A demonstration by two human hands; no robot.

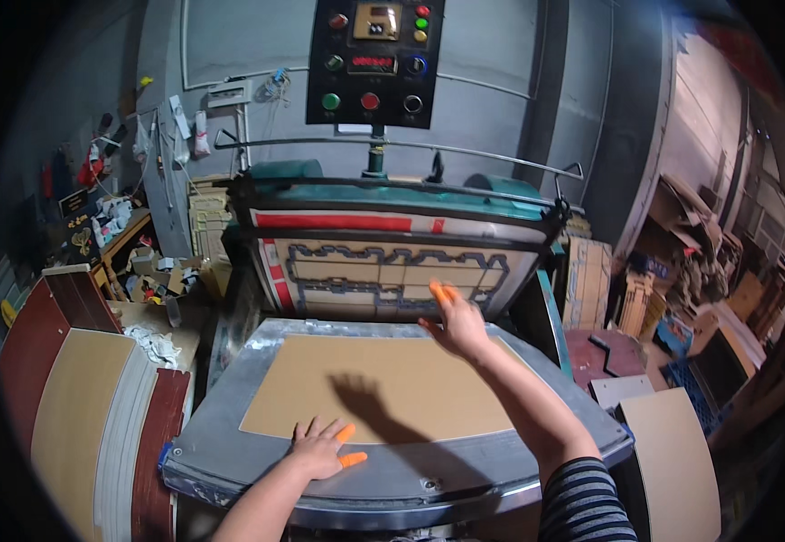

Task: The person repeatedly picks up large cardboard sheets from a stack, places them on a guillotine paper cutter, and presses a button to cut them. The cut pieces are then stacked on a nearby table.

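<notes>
A flat brown cardboard sheet (293,388) lies on the grey metal bed (216,443) of a die-cutting press. My left hand (318,450) rests with spread fingers at the sheet's near edge, orange covers on its thumb and one finger. Raised over the far right part of the sheet, my right hand (461,327) has its fingers stretched out and holds nothing that I can see; orange shows on its fingers too. Beyond it stands the upright die board (356,269), with dark cutting lines. My right hand overlaps the board in view; whether it touches it I cannot tell.
A black control panel (373,81) with coloured buttons rises behind the press. Stacked cardboard sheets (72,415) are at the left; another sheet (674,461) lies at the right. A metal bar (465,147) spans the press top. Clutter fills a bench (130,239) at the far left.
</notes>
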